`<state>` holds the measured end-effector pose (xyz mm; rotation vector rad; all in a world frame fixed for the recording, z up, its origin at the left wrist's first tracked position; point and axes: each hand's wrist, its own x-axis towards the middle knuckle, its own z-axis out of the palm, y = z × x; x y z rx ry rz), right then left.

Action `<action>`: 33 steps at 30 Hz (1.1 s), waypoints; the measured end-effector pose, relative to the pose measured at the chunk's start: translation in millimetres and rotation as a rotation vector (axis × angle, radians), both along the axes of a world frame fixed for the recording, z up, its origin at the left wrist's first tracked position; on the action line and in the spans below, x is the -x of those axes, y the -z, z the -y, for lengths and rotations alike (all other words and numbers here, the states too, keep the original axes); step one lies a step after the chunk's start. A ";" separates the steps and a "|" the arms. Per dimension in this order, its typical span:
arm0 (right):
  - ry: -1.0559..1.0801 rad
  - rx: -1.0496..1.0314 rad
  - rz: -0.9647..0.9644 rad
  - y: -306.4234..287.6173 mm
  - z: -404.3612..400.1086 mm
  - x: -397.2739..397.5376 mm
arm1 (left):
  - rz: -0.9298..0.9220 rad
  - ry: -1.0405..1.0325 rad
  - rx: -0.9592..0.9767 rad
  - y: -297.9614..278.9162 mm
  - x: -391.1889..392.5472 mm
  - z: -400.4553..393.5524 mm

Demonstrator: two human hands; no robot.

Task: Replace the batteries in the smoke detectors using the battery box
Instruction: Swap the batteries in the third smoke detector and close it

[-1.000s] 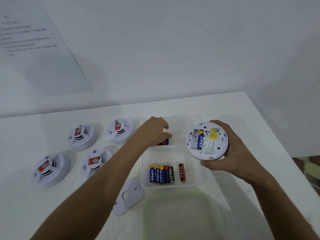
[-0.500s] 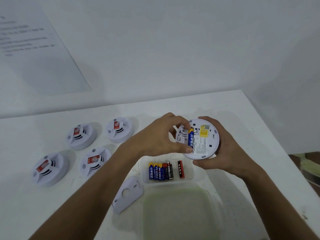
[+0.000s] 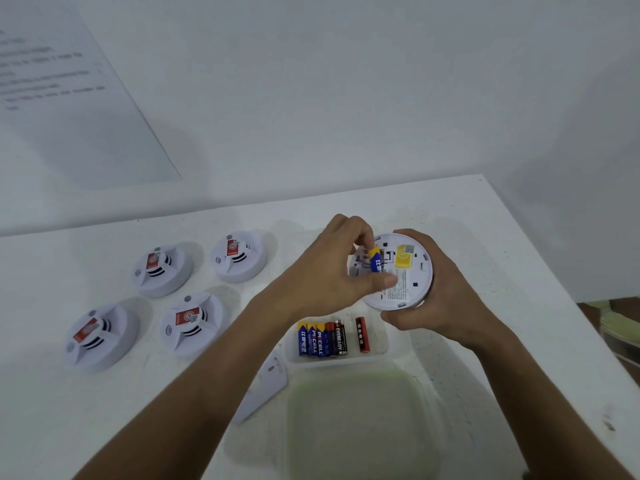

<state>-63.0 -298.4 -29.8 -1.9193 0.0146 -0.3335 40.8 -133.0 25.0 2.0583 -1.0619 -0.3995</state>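
Observation:
My right hand (image 3: pixel 440 306) grips a white smoke detector (image 3: pixel 410 285) from the right, back side up, above the clear battery box (image 3: pixel 382 353). A blue-and-yellow battery (image 3: pixel 376 263) sits in its open compartment; the slot to its left shows bare metal contacts. My left hand (image 3: pixel 322 278) reaches in from the left and pinches this battery, fingertips at its top end and thumb across its lower end. Several blue, black and red batteries (image 3: pixel 322 339) lie side by side in the box's near compartment, with one red battery (image 3: pixel 362 334) apart on the right.
Several more smoke detectors (image 3: pixel 192 323) sit face up on the white table at the left. A white cover plate (image 3: pixel 263 393) lies left of the green box lid (image 3: pixel 353 417). The table's right edge (image 3: pixel 554 271) runs diagonally close to my right arm.
My left hand left the far compartment of the battery box and moved right to the detector's battery slot. My right hand brought the detector slightly left and closer.

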 end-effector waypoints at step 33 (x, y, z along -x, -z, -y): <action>0.092 -0.051 -0.057 0.1 24.1 26.5 | 0.153 -0.205 -0.370 50.5 -58.0 10.0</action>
